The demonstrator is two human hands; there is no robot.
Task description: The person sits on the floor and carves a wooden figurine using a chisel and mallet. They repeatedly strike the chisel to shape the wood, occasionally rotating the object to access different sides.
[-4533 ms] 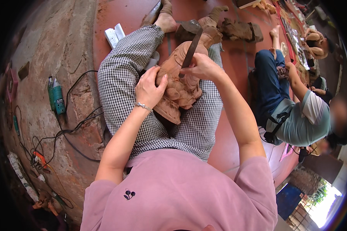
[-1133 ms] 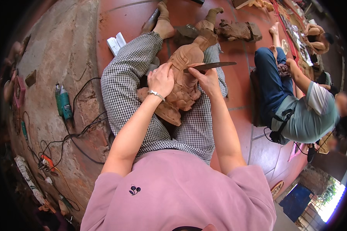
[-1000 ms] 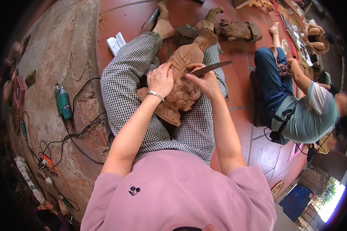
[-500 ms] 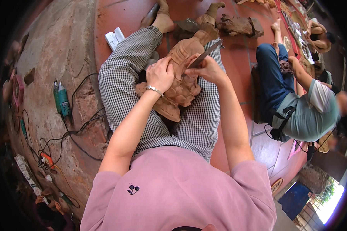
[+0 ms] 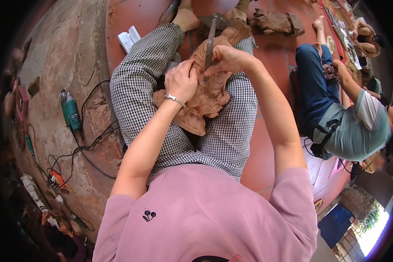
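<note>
A reddish-brown wood carving [image 5: 201,107] with rounded, petal-like relief lies across my lap between my thighs. My left hand [image 5: 181,81] is curled over its left side and steadies it, the fingertips pressed to the wood. A long, narrow, dark metal file [image 5: 211,41] is pinched in my right hand [image 5: 228,60], its far end pointing away from me. The file's near end meets the carving's surface close to my left fingertips. My hands hide part of the carved middle.
Beyond my feet sits a rough wood block [image 5: 277,22]. A white piece [image 5: 129,39] lies by my left leg. Green power tools [image 5: 73,114] and black cords [image 5: 89,144] spread over the stone slab on the left. A co-worker [image 5: 349,126] sits at right.
My right hand has moved slightly up, its elbow swinging outward. The file has turned from slanting right to nearly straight ahead. My left hand stays on the carving.
</note>
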